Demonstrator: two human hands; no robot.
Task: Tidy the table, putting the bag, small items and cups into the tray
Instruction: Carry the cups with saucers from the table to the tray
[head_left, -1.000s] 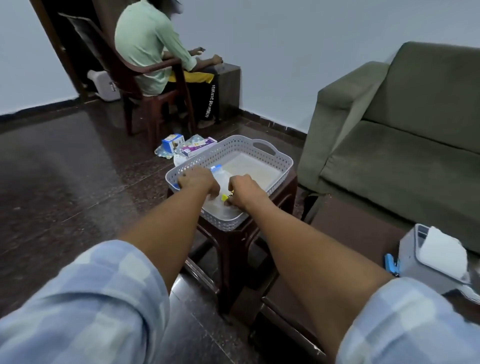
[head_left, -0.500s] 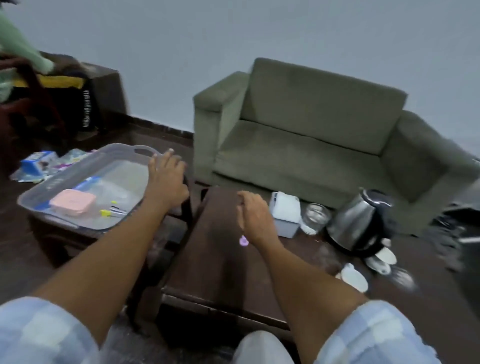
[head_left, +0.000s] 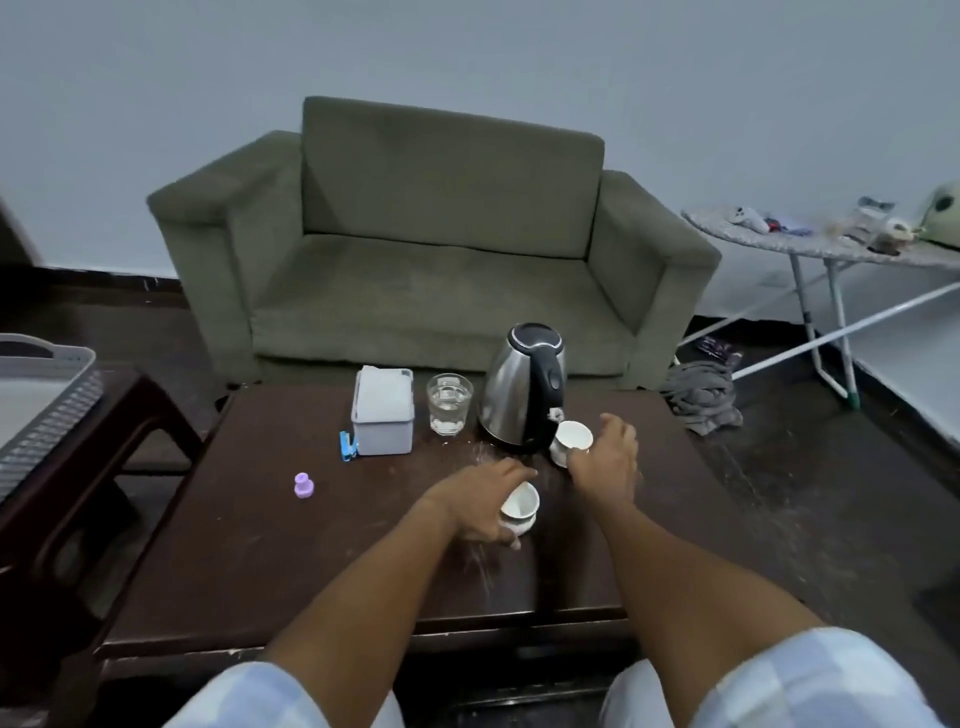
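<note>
a plain pale grey-blue wall (head_left: 467, 47) fills the back of the room, with a dark skirting strip where it meets the floor. an olive green sofa (head_left: 436, 249) stands against it, its seat bare. in front of the sofa is a dark brown wooden tabletop (head_left: 249, 545). a smaller dark stool (head_left: 104, 415) sits beside it on the left. the floor (head_left: 831, 493) is dark and glossy. an ironing board (head_left: 810, 244) stands at the right, cluttered on top. the light is dim and even.
</note>
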